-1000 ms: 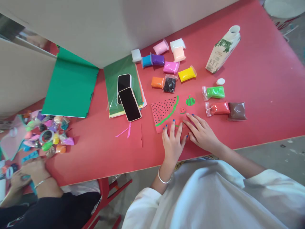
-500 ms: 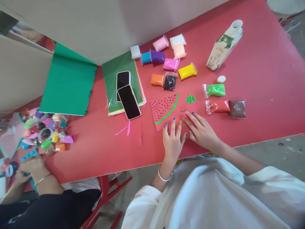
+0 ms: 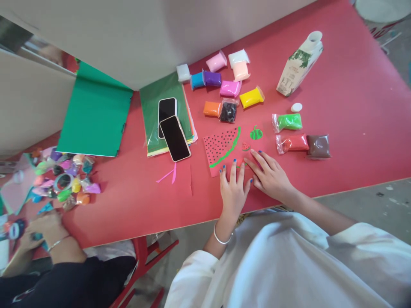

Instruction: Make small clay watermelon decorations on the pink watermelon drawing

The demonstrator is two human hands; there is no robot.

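My left hand (image 3: 231, 191) lies with its fingers spread on a red sheet that blends into the table. My right hand (image 3: 272, 176) rests beside it, fingers stretched out and fingertips pointing up and left. Between the fingers a small red and green clay piece (image 3: 241, 164) shows in part; the rest is covered. Just above my fingers are a large clay watermelon slice (image 3: 223, 145) with black seeds and a green rind, a tiny watermelon slice (image 3: 245, 146) and a small striped green watermelon (image 3: 256, 133).
Clay packets, among them yellow (image 3: 252, 97), green (image 3: 290, 122) and brown (image 3: 318, 146), lie around. Behind them stands an opened carton (image 3: 298, 66), its white cap (image 3: 296, 108) nearby. Two phones (image 3: 175, 137) lie on coloured sheets (image 3: 150, 115). At left, a co-worker's hands (image 3: 48, 226) handle something blue.
The whole view has shifted slightly. My two hands keep nearly the same place on the sheet. Less of the blue piece shows at the co-worker's hands.
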